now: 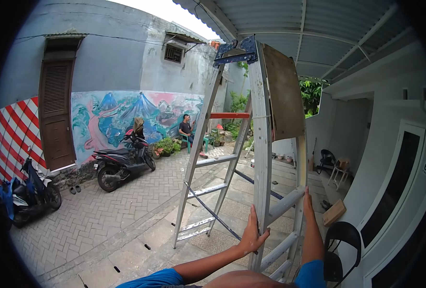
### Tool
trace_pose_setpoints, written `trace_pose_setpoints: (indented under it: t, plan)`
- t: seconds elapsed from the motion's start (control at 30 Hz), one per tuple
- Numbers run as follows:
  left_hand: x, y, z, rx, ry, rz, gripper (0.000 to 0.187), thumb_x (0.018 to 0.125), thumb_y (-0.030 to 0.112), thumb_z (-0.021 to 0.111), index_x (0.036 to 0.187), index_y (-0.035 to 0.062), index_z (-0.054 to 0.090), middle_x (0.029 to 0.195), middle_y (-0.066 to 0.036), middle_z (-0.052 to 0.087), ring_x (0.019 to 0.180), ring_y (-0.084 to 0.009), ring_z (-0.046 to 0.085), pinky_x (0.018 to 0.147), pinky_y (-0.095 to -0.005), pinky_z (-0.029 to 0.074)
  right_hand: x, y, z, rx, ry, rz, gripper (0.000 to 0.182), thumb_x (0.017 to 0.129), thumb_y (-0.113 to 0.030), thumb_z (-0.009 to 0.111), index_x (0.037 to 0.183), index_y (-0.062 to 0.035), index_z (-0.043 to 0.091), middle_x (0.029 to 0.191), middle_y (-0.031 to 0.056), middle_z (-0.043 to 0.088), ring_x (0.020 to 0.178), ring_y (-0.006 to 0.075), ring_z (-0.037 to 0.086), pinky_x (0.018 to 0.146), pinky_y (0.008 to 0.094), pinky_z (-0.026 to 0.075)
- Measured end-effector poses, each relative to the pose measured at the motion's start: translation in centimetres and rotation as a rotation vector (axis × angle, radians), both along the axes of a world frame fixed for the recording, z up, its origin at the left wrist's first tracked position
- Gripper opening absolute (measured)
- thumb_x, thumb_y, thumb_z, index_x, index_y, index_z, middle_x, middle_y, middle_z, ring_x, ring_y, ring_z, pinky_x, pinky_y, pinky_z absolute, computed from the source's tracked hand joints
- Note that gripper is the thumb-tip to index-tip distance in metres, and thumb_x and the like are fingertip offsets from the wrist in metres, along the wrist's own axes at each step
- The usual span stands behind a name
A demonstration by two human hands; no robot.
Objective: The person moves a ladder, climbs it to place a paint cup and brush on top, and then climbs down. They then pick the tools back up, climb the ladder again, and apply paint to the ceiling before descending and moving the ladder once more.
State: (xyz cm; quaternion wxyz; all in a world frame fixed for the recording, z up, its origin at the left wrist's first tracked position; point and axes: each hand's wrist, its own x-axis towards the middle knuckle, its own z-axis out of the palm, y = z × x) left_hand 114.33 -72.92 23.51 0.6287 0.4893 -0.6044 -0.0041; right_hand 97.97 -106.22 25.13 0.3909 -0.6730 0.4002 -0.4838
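An aluminium stepladder (262, 158) stands spread in front of me, with a dark blue hinged top and a red bar across its far legs. My left hand (252, 236) holds the left rail of the near side, its fingers pointing up along the metal and the thumb out toward the rungs. On the opposite rail, my right hand (309, 204) presses from the outside, fingers upward and partly hidden by the rail. Between the hands runs a wide rung (286, 205). A brown board (282, 93) is fixed near the ladder's top.
Two motorbikes, one black (121, 161) and one blue and white (30, 189), are parked along the painted wall (93, 120). A seated person (186, 127) is by the plants. At right are a black chair (342, 240), a cardboard box (334, 212) and a white door (390, 177). A metal roof (342, 24) hangs overhead.
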Motion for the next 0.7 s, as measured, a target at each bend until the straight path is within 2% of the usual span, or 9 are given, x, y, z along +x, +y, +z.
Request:
trace_pose_setpoints:
  t: [0.17, 0.23, 0.37, 0.43, 0.5, 0.53, 0.6, 0.67, 0.7]
  plan:
    - [1.1, 1.3, 0.0, 0.008, 0.022, -0.079, 0.112, 0.081, 0.01, 0.068, 0.153, 0.0009, -0.017, 0.15, -0.041, 0.02, 0.14, -0.0519, 0.029, 0.114, -0.0456, 0.029, 0.2, 0.5, -0.7, 0.068, 0.011, -0.064, 0.098, 0.091, -0.079, 0.031, 0.127, 0.0081, 0.059, 0.117, 0.0165, 0.061, 0.111, 0.0259, 0.054, 0.097, 0.0375, 0.041]
    - [1.9, 2.0, 0.2, -0.009, -0.045, -0.042, 0.115, 0.079, 0.011, 0.069, 0.153, 0.0012, -0.018, 0.152, -0.041, 0.017, 0.142, -0.0496, 0.027, 0.116, -0.0444, 0.026, 0.3, 1.3, -1.5, -0.015, -0.105, -0.112, 0.091, 0.093, -0.075, 0.037, 0.107, 0.0093, 0.065, 0.095, 0.0134, 0.063, 0.091, 0.0228, 0.057, 0.082, 0.0367, 0.044]
    - [4.5, 4.3, 1.5, 0.031, -0.046, -0.153, 0.116, 0.078, 0.012, 0.069, 0.152, 0.0011, -0.02, 0.154, -0.039, 0.013, 0.145, -0.047, 0.022, 0.117, -0.0417, 0.023, 0.1, 3.4, -2.8, 0.044, -0.171, -0.048, 0.088, 0.093, -0.074, 0.038, 0.101, 0.0086, 0.067, 0.089, 0.0122, 0.063, 0.086, 0.0214, 0.057, 0.078, 0.0357, 0.044]
    - [5.9, 4.7, 1.8, 0.036, -0.081, -0.175, 0.116, 0.078, 0.012, 0.069, 0.152, 0.001, -0.02, 0.156, -0.038, 0.01, 0.147, -0.0454, 0.018, 0.118, -0.0407, 0.021, 0.4, 5.2, -3.2, 0.039, -0.178, -0.204, 0.086, 0.094, -0.073, 0.039, 0.097, 0.0084, 0.067, 0.086, 0.0118, 0.062, 0.083, 0.0206, 0.057, 0.074, 0.0359, 0.044]
    - [7.1, 4.3, 1.8, 0.037, -0.139, -0.203, 0.115, 0.079, 0.012, 0.069, 0.153, 0.0009, -0.019, 0.16, -0.033, -0.001, 0.15, -0.0401, 0.007, 0.12, -0.0382, 0.014, 0.5, 6.1, -2.7, 0.014, -0.199, -0.23, 0.085, 0.094, -0.072, 0.039, 0.095, 0.0078, 0.067, 0.084, 0.0114, 0.062, 0.081, 0.0206, 0.057, 0.073, 0.0363, 0.043]
    - [7.0, 4.2, 1.5, 0.037, -0.138, -0.197, 0.115, 0.079, 0.012, 0.069, 0.153, 0.0009, -0.019, 0.16, -0.033, -0.001, 0.15, -0.0401, 0.007, 0.12, -0.0382, 0.014, 0.4, 6.3, -2.9, -0.005, -0.226, -0.264, 0.084, 0.095, -0.072, 0.039, 0.093, 0.0072, 0.068, 0.082, 0.0109, 0.062, 0.08, 0.0206, 0.057, 0.071, 0.0366, 0.043]
    - [6.8, 3.7, 1.9, 0.053, -0.103, -0.237, 0.114, 0.079, 0.013, 0.069, 0.153, 0.0002, -0.018, 0.161, -0.031, -0.004, 0.151, -0.0385, 0.005, 0.12, -0.038, 0.013, -0.1, 6.0, -2.7, -0.001, -0.227, -0.222, 0.083, 0.095, -0.071, 0.038, 0.092, 0.0057, 0.068, 0.079, 0.0108, 0.063, 0.074, 0.0216, 0.059, 0.068, 0.0361, 0.045]
    - [6.8, 3.5, 1.8, 0.047, -0.117, -0.234, 0.114, 0.08, 0.014, 0.069, 0.153, -0.0005, -0.018, 0.16, -0.031, -0.003, 0.151, -0.0388, 0.005, 0.12, -0.0381, 0.013, -0.7, 6.3, -2.5, 0.062, -0.227, -0.154, 0.091, 0.091, -0.077, 0.037, 0.114, 0.0065, 0.064, 0.097, 0.0151, 0.067, 0.089, 0.0262, 0.064, 0.073, 0.0383, 0.051]
    - [6.8, 3.6, 1.8, 0.05, -0.12, -0.23, 0.114, 0.08, 0.015, 0.069, 0.152, -0.0008, -0.018, 0.16, -0.032, -0.003, 0.151, -0.0392, 0.007, 0.12, -0.0382, 0.013, -0.6, 7.5, -2.0, 0.068, -0.224, -0.152, 0.091, 0.091, -0.077, 0.037, 0.114, 0.0065, 0.064, 0.097, 0.0151, 0.067, 0.089, 0.0262, 0.064, 0.073, 0.0383, 0.051]
